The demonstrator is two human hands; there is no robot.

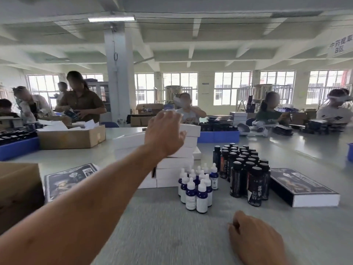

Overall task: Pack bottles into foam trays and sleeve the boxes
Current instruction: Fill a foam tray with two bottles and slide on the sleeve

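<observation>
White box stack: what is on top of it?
The left hand reaches over the stack of white cardboard boxes, fingers spread above the top box. The hand hides any contact.

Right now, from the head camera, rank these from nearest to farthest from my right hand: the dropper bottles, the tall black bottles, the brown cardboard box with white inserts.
From the right hand:
1. Dropper bottles, just ahead, slightly left.
2. Tall black bottles, ahead, slightly right, extending farther back.
3. Brown cardboard box, far left, across the table.
</observation>
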